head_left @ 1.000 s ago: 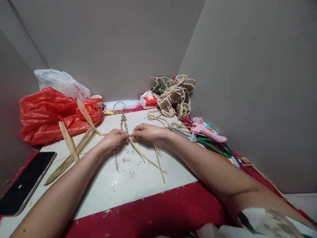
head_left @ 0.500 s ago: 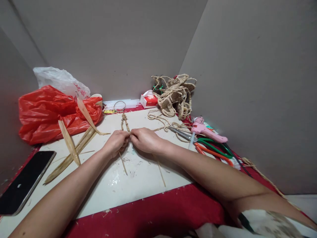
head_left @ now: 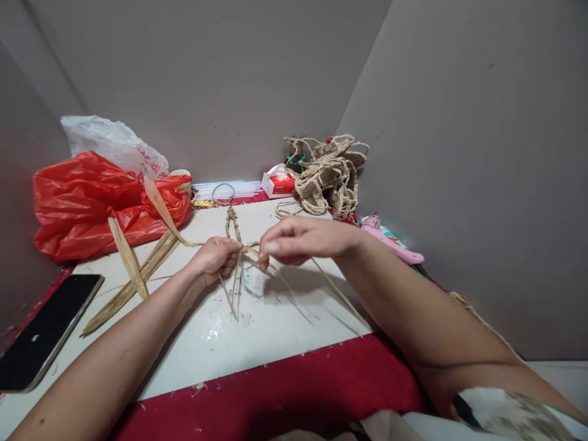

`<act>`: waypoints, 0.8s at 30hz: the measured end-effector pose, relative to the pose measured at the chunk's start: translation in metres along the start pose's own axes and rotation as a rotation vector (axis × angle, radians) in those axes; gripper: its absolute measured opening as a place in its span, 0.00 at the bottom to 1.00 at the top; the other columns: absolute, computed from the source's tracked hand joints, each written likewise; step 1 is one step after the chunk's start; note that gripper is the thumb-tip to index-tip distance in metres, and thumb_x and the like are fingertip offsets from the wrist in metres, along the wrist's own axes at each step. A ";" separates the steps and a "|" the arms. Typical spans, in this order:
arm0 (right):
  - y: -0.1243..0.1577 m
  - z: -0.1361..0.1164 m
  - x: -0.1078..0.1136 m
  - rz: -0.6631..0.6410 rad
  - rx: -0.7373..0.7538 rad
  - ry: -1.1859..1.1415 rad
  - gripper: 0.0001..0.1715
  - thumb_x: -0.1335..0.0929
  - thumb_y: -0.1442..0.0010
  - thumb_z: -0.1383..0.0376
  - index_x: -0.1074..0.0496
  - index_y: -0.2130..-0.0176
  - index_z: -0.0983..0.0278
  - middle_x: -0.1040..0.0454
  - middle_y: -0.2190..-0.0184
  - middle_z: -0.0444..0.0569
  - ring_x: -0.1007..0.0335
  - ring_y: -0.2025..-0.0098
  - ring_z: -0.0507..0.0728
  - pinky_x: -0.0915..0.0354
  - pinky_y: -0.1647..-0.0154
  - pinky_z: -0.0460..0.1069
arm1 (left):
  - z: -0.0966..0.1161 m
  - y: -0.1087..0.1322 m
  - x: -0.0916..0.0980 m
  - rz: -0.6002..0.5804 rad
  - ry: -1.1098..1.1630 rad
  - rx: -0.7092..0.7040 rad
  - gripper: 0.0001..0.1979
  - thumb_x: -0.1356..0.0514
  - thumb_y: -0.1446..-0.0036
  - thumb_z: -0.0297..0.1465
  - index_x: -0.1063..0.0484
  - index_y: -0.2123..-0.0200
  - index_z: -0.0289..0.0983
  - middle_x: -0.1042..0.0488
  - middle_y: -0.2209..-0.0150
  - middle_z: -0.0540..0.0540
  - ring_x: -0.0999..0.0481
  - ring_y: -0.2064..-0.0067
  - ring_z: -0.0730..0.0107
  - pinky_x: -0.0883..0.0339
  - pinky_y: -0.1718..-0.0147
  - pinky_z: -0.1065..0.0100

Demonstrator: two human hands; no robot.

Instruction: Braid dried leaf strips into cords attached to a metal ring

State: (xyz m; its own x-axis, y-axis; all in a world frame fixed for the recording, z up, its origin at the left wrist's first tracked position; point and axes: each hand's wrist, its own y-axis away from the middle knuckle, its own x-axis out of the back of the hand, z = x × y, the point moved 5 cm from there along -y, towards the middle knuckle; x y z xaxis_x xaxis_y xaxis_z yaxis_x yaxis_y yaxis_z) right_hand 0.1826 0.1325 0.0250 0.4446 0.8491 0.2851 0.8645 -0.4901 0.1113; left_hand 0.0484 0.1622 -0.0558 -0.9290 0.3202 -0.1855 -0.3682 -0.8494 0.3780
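My left hand [head_left: 218, 256] is closed, pinching the lower end of a braided straw cord [head_left: 231, 222] between thumb and fingertips. The cord forms a narrow loop that runs away from me on the white board [head_left: 184, 358]. Several loose straw strands [head_left: 236, 285] fan out below and to the right of the pinch. My right hand [head_left: 307, 239] is raised just right of it, palm down, with fingers loosely bent. Its fingertips are close to a strand, and I see nothing gripped in them. Flat dried leaf strips [head_left: 126, 257] lie to the left.
A red plastic bag [head_left: 92, 214] stands back left, with a black phone [head_left: 43, 334] in front. At the back are a metal ring [head_left: 223, 193], a tissue pack [head_left: 278, 182] and a heap of braided straw [head_left: 324, 174]. A pink glue gun [head_left: 395, 245] lies beyond my right arm.
My right hand has come away from the pinch, rising and moving right, and its fingers have loosened. Strands have spread rightward. My left hand keeps its hold on the cord.
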 end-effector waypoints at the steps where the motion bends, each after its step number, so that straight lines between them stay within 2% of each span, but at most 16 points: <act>1: 0.000 0.004 0.009 0.086 0.007 -0.090 0.22 0.38 0.37 0.54 0.29 0.65 0.71 0.50 0.85 0.36 0.58 0.84 0.44 0.56 0.83 0.42 | 0.000 0.000 0.001 -0.014 -0.008 0.011 0.06 0.43 0.49 0.25 0.33 0.78 0.31 0.51 0.88 0.59 0.57 0.87 0.85 0.64 0.88 0.77; 4: -0.006 0.027 0.029 0.302 -0.047 -0.262 0.20 0.39 0.37 0.56 0.30 0.65 0.71 0.49 0.85 0.36 0.60 0.85 0.44 0.60 0.85 0.42 | -0.002 -0.002 0.004 -0.035 -0.034 0.044 0.06 0.42 0.49 0.27 0.32 0.76 0.30 0.52 0.87 0.59 0.57 0.87 0.86 0.64 0.87 0.78; 7: -0.017 0.051 0.039 0.406 -0.123 -0.333 0.19 0.40 0.36 0.58 0.30 0.64 0.71 0.46 0.84 0.37 0.58 0.85 0.44 0.60 0.86 0.42 | -0.002 -0.003 0.006 -0.058 -0.055 0.056 0.06 0.41 0.49 0.28 0.31 0.74 0.30 0.53 0.86 0.60 0.57 0.86 0.86 0.64 0.87 0.78; 10: -0.022 0.064 0.046 0.518 -0.159 -0.335 0.18 0.40 0.36 0.57 0.30 0.61 0.69 0.39 0.80 0.40 0.49 0.84 0.44 0.54 0.84 0.41 | -0.002 -0.004 0.007 -0.081 -0.068 0.055 0.07 0.41 0.48 0.29 0.31 0.74 0.29 0.53 0.86 0.60 0.58 0.86 0.86 0.64 0.87 0.78; 13: -0.017 0.062 0.057 0.689 -0.175 -0.173 0.16 0.39 0.37 0.57 0.31 0.59 0.67 0.29 0.68 0.48 0.34 0.74 0.46 0.43 0.77 0.41 | -0.003 -0.005 0.008 -0.089 -0.085 0.058 0.07 0.41 0.48 0.29 0.30 0.73 0.30 0.53 0.86 0.59 0.58 0.86 0.86 0.65 0.86 0.77; 15: -0.007 0.053 0.067 0.820 -0.168 0.055 0.13 0.36 0.38 0.60 0.31 0.60 0.68 0.27 0.62 0.51 0.31 0.69 0.48 0.40 0.71 0.42 | -0.003 -0.005 0.008 -0.088 -0.096 0.060 0.07 0.41 0.48 0.29 0.30 0.74 0.30 0.53 0.86 0.59 0.58 0.86 0.86 0.65 0.87 0.77; 16: -0.002 0.048 0.071 0.860 -0.182 0.170 0.12 0.35 0.39 0.61 0.30 0.62 0.69 0.27 0.63 0.51 0.31 0.69 0.48 0.39 0.71 0.42 | -0.002 -0.005 0.008 -0.087 -0.103 0.060 0.07 0.42 0.47 0.28 0.31 0.74 0.30 0.53 0.86 0.59 0.58 0.86 0.85 0.65 0.87 0.77; 18: 0.006 0.041 0.074 0.828 -0.271 0.344 0.12 0.35 0.41 0.62 0.30 0.68 0.70 0.26 0.70 0.51 0.33 0.75 0.48 0.41 0.73 0.43 | -0.002 -0.005 0.008 -0.084 -0.118 0.062 0.07 0.43 0.47 0.28 0.30 0.74 0.30 0.53 0.86 0.59 0.58 0.86 0.85 0.65 0.87 0.77; 21: 0.008 0.041 0.064 0.555 -0.468 0.569 0.19 0.34 0.43 0.56 0.30 0.76 0.69 0.29 0.80 0.49 0.38 0.80 0.48 0.44 0.77 0.44 | -0.002 -0.005 0.008 -0.084 -0.139 0.059 0.06 0.43 0.47 0.27 0.30 0.74 0.30 0.52 0.86 0.58 0.57 0.86 0.85 0.65 0.87 0.77; 24: 0.003 0.047 0.051 0.350 -0.600 0.859 0.24 0.32 0.49 0.49 0.27 0.76 0.68 0.28 0.79 0.51 0.37 0.79 0.52 0.47 0.78 0.46 | -0.001 -0.005 0.008 -0.095 -0.155 0.060 0.07 0.44 0.46 0.27 0.30 0.74 0.30 0.52 0.86 0.58 0.57 0.86 0.85 0.65 0.87 0.76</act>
State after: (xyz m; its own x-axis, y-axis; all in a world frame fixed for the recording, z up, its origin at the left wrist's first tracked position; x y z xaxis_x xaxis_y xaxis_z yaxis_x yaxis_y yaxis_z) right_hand 0.2185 0.1836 -0.0049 0.1308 0.3388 0.9317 0.3654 -0.8901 0.2724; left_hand 0.0432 0.1684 -0.0600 -0.8829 0.4622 -0.0821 -0.4513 -0.7876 0.4194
